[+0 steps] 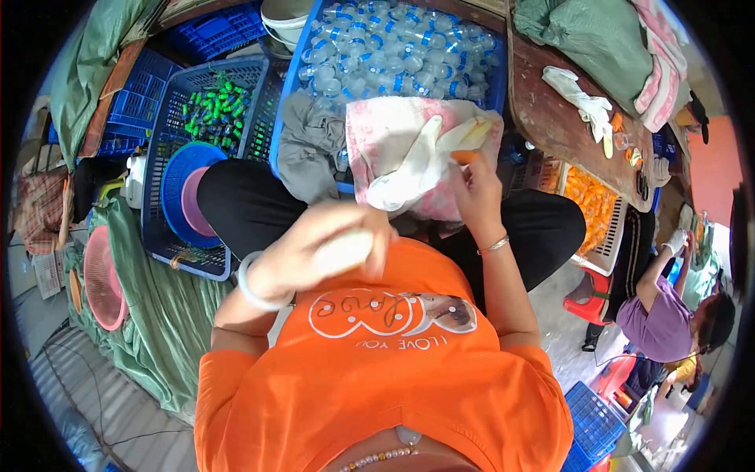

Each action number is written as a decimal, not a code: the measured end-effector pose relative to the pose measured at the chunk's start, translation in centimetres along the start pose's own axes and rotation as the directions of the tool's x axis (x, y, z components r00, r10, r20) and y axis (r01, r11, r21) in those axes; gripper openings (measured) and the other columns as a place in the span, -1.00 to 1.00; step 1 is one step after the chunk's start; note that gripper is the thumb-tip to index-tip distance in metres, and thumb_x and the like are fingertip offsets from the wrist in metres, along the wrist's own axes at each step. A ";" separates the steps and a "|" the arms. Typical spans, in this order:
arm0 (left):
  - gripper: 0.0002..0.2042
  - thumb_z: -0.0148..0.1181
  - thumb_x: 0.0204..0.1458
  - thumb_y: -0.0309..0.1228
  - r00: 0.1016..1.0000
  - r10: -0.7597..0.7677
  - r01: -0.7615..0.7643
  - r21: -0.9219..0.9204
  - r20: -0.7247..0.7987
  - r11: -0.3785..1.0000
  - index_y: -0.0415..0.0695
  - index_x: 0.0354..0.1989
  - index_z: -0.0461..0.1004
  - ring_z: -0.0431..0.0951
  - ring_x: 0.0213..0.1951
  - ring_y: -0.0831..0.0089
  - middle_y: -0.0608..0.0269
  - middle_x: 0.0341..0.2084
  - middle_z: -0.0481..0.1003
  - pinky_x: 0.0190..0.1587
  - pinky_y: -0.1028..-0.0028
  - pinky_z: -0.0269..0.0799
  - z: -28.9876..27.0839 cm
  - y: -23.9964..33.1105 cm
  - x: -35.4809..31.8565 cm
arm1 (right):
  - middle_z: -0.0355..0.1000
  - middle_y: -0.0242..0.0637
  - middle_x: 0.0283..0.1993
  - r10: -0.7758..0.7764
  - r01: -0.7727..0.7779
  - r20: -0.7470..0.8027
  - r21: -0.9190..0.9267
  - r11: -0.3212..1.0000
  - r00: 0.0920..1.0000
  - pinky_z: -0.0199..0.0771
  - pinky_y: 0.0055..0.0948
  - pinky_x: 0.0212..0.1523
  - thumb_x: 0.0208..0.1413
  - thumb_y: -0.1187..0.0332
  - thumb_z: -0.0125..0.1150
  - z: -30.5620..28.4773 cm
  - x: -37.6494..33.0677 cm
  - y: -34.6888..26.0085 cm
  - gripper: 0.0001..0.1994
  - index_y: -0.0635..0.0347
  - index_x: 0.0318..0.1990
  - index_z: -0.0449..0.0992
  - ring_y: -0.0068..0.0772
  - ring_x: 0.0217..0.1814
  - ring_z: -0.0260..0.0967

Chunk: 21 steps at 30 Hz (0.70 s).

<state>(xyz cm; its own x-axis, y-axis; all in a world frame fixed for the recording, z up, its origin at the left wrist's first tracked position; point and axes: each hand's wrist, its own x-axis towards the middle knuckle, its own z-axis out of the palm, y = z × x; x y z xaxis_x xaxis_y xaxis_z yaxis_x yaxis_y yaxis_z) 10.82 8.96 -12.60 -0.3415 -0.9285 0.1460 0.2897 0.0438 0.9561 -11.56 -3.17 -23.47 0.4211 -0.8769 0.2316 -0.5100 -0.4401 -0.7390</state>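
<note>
My left hand [314, 240] is raised over my lap, smeared by motion, its fingers curled round a whitish oval thing [344, 253] whose kind I cannot make out. To the right, my right hand [477, 193] hovers over the edge of a pink and white towel [370, 130], fingers bent. A small orange piece [464, 157] shows at its fingertips. White gloves [413, 169] lie on the towel just beyond my hands. The towel overlaps a blue crate [285, 86] full of clear plastic bottles [393, 59] with blue bands. A grey cloth [308, 141] hangs over the crate's left corner.
At left, a dark blue basket [169, 102] holds green-capped pieces [216, 112] and a blue basin [177, 189]. A wooden table [570, 118] at right bears a white glove [578, 94]. Below stands a white crate of orange pieces [590, 204]. Another person in purple [657, 315] sits far right.
</note>
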 end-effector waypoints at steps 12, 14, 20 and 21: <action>-0.69 0.19 -0.05 -0.57 0.921 0.063 0.309 0.819 -0.385 0.484 -0.17 -0.09 0.39 0.42 -0.39 0.44 0.19 -0.22 0.32 -0.31 0.50 0.37 -3.9 -14.9 -0.8 | 0.32 -0.22 -0.36 -0.370 0.385 0.339 0.022 0.922 0.865 0.34 -0.38 -0.45 -0.01 0.48 0.21 3.1 -1.2 -0.5 -0.88 0.25 -0.32 0.42 -0.27 -0.45 0.36; -0.72 0.20 -0.07 -0.58 0.907 0.058 0.315 0.766 -0.416 0.560 -0.18 -0.13 0.40 0.43 -0.38 0.42 0.19 -0.25 0.33 -0.31 0.49 0.38 -3.9 -15.1 -0.7 | 0.32 -0.21 -0.35 -0.272 0.265 0.370 0.071 0.962 0.888 0.34 -0.34 -0.46 -0.03 0.46 0.23 3.7 -1.4 -0.9 -0.85 0.25 -0.33 0.40 -0.22 -0.44 0.37; -0.83 0.25 -0.13 -0.58 0.900 -0.081 0.323 0.529 -0.429 0.785 -0.20 -0.34 0.43 0.48 -0.33 0.30 0.17 -0.35 0.38 -0.31 0.42 0.40 -2.8 -11.4 1.0 | 0.31 -0.14 -0.33 -0.197 0.165 0.251 0.143 0.976 0.948 0.34 -0.27 -0.45 -0.10 0.38 0.27 3.4 -1.9 -2.9 -0.76 0.25 -0.33 0.33 -0.10 -0.39 0.34; -0.83 0.25 -0.13 -0.58 0.900 -0.083 0.324 0.530 -0.428 0.784 -0.20 -0.34 0.43 0.48 -0.33 0.30 0.17 -0.35 0.38 -0.31 0.42 0.40 -2.5 -10.9 1.3 | 0.31 -0.15 -0.34 -0.195 0.177 0.205 0.102 0.979 0.959 0.33 -0.27 -0.47 -0.11 0.40 0.27 3.5 -2.0 -2.6 -0.76 0.25 -0.34 0.33 -0.11 -0.40 0.34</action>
<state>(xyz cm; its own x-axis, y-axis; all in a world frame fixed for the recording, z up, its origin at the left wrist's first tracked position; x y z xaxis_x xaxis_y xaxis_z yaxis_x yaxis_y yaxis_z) 9.45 6.31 -23.44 0.0510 -0.9971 -0.0562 -0.3571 -0.0707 0.9314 -8.44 0.40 -24.18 0.6574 -0.7156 0.2362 -0.3483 -0.5665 -0.7468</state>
